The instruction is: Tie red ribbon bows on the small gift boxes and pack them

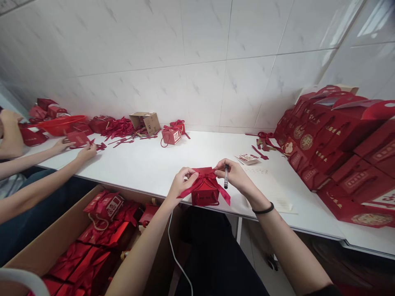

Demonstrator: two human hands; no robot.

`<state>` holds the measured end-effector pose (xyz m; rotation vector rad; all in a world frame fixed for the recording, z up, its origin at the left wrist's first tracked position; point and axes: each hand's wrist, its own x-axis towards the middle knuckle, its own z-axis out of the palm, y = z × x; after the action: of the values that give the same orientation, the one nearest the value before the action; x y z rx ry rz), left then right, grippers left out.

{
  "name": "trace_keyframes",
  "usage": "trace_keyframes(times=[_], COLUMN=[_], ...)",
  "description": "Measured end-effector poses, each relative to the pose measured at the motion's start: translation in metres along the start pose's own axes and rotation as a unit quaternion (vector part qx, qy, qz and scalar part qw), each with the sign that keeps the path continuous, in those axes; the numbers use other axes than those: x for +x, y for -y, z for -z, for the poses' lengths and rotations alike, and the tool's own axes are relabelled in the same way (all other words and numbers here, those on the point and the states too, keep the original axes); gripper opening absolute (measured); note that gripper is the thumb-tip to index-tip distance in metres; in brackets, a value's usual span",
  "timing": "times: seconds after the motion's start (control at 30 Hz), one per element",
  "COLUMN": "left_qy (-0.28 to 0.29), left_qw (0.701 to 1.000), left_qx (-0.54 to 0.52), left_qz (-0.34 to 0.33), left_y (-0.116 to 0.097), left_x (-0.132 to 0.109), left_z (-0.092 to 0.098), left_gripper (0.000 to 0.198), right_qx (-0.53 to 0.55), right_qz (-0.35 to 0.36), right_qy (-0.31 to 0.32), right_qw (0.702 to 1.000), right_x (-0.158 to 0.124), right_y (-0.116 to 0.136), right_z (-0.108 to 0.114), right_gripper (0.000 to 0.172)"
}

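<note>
A small red gift box (pixel 205 196) stands upright at the table's front edge, right before me. Across its top runs a red ribbon (pixel 207 176) tied in a bow, its tails hanging down left and right. My left hand (pixel 184 181) pinches the bow's left side between thumb and fingers. On the other side, my right hand (pixel 231 174) pinches the right part of the ribbon. A dark pen (pixel 226 176) is also tucked between the fingers of that hand, pointing downward. A dark band circles my right wrist.
At right stand stacked red gift bags and boxes (pixel 324 139), with paper sheets (pixel 271 191) near them. Below left, a large carton (pixel 52 230) holds ribboned boxes. A co-worker's hands (pixel 84 152) handle a red box beside a ribbon pile (pixel 120 128) and red basin (pixel 61 123).
</note>
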<state>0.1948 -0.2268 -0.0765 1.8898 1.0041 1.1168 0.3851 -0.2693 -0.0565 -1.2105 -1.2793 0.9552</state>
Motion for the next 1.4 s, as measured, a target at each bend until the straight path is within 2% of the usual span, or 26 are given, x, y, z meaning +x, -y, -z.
trace_keyframes(times=[0.13, 0.23, 0.37, 0.5, 0.6, 0.67, 0.8, 0.9, 1.07, 1.2, 1.4], left_qy=[-0.014, -0.007, 0.030, 0.038, 0.019, -0.017, -0.113, -0.151, -0.130, -0.104, -0.114], left_qw=[0.999, 0.999, 0.996, 0.994, 0.996, 0.998, 0.991, 0.983, 0.982, 0.985, 0.992], left_qx=[0.015, 0.001, -0.075, -0.101, -0.083, -0.065, -0.060, -0.076, -0.095, -0.087, -0.018], left_qz=[-0.031, -0.052, -0.026, -0.011, 0.007, 0.018, 0.046, 0.073, 0.103, 0.105, 0.059], left_y=[-0.002, -0.003, -0.003, 0.001, 0.003, 0.003, 0.005, 0.006, 0.005, 0.000, -0.005], left_x=[0.001, 0.003, 0.005, 0.007, 0.007, 0.006, 0.001, -0.002, -0.001, -0.001, -0.008], left_z=[-0.001, 0.000, 0.003, 0.006, 0.003, -0.002, -0.015, -0.022, -0.024, -0.022, -0.024], left_gripper=[0.024, 0.022, 0.024, 0.026, 0.027, 0.026, 0.023, 0.021, 0.018, 0.020, 0.025], right_qx=[0.099, 0.132, 0.185, 0.259, 0.300, 0.319, 0.321, 0.325, 0.358, 0.325, 0.281], right_qz=[-0.043, -0.050, -0.055, -0.070, -0.067, -0.061, -0.037, -0.043, -0.075, -0.053, -0.085], right_qy=[0.007, 0.004, -0.011, -0.014, -0.021, -0.031, -0.042, -0.057, -0.082, -0.067, -0.056], right_qw=[0.994, 0.990, 0.981, 0.963, 0.952, 0.945, 0.945, 0.943, 0.927, 0.942, 0.954], right_x=[-0.002, -0.003, -0.005, -0.010, -0.013, -0.013, -0.012, -0.011, -0.010, -0.011, -0.012], right_y=[0.003, 0.003, 0.004, 0.002, -0.002, -0.007, -0.017, -0.022, -0.027, -0.029, -0.026], right_z=[-0.004, -0.010, -0.014, -0.014, -0.015, -0.017, -0.021, -0.022, -0.018, -0.013, -0.012], right_gripper=[0.029, 0.033, 0.036, 0.036, 0.035, 0.034, 0.033, 0.034, 0.038, 0.032, 0.036])
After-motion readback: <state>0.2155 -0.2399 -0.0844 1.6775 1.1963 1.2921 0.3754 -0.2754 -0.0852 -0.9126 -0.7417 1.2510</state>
